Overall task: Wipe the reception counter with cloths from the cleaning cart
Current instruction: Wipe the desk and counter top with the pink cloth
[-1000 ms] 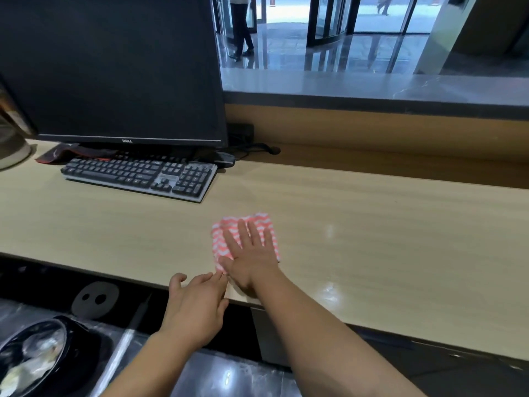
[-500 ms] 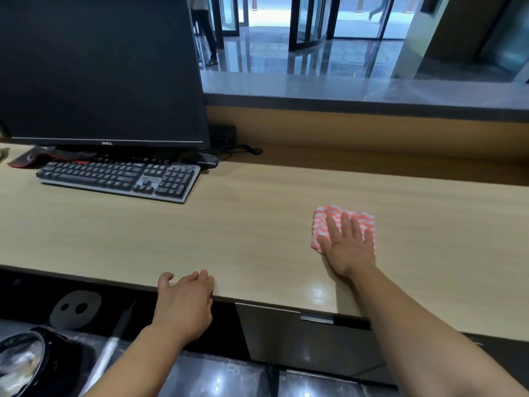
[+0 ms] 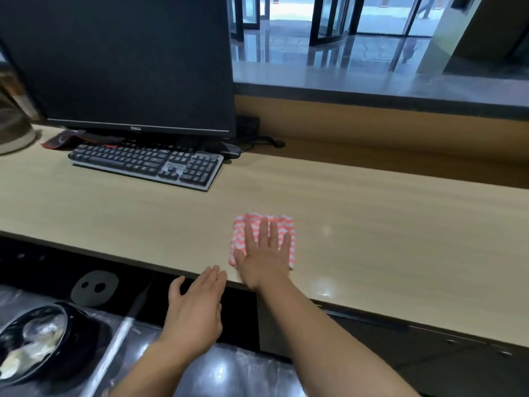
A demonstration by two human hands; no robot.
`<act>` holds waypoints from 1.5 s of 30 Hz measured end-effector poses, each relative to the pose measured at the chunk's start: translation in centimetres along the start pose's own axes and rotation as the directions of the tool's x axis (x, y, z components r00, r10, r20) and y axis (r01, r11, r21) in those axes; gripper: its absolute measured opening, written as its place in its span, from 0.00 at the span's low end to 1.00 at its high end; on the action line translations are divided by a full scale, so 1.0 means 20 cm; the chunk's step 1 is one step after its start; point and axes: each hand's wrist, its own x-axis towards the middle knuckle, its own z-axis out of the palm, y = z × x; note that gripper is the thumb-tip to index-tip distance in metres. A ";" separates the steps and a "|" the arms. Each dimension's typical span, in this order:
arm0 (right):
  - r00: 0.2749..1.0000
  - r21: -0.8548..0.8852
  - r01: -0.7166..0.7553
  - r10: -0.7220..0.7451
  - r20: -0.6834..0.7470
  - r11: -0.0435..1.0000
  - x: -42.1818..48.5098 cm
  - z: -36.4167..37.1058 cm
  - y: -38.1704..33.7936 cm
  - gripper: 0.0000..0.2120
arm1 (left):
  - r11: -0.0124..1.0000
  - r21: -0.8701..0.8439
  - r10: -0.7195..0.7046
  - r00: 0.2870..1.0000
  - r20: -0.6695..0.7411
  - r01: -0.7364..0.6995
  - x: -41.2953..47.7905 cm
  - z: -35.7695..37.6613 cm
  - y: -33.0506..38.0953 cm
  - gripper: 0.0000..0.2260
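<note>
1. We see the counter point(image 3: 372, 224) as a pale wood-grain top running left to right, with a raised grey ledge point(image 3: 372, 81) behind it.
2. The cloth point(image 3: 282, 223) is pink and white with a zigzag pattern and is folded into a square. It lies flat on the counter near the front edge, to the right of the keyboard point(image 3: 146, 164) and well apart from it.
3. The right hand point(image 3: 263, 262) lies palm-down on the cloth with its fingers straight and spread. It presses rather than grips, and its palm covers the near part of the cloth.
4. The left hand point(image 3: 197, 305) is just beside the right one, on its left. Its fingers are straight and close together, the thumb is held out, and it holds nothing. Its fingertips reach the front edge of the counter while the rest of the hand hangs over the dark space below. We cannot tell whether the fingertips press on the edge.
5. A monitor point(image 3: 123, 61) with a dark screen stands at the back left, with the keyboard directly in front of it. A mouse point(image 3: 230, 150) sits by the keyboard's far right corner, partly under the monitor.
6. At the far left we note a pale rounded vessel point(image 3: 14, 133), cut off by the frame, and a red-and-black item point(image 3: 63, 138) below the monitor's left end.
7. Below the counter at lower left sits a black round bin point(image 3: 71, 325) with clear plastic inside, and a pale pole point(image 3: 120, 333) slants just beside it.
8. Beyond the ledge we see a glossy floor and glass doors point(image 3: 329, 21).
</note>
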 end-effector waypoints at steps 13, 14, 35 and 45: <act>0.996 -0.042 0.084 -0.084 0.002 0.996 -0.21 0.00 0.29 0.29 | 0.991 0.055 0.116 0.992 0.045 -0.118 -0.03 0.03 0.30 0.37; 0.999 -0.038 0.054 -0.054 -0.006 0.998 -0.23 -0.01 0.37 0.29 | 0.991 0.062 0.116 0.992 0.048 -0.119 -0.02 0.02 0.34 0.36; 0.976 0.022 -0.213 0.214 -0.034 0.977 -0.35 -0.01 0.44 0.29 | 0.989 -0.150 0.028 0.991 0.130 -0.008 -0.13 -0.08 0.37 0.29; 0.990 -0.076 0.136 -0.132 0.056 0.988 -0.30 0.03 0.15 0.29 | 0.971 -0.218 -0.089 0.994 0.066 0.101 -0.10 -0.11 0.29 0.34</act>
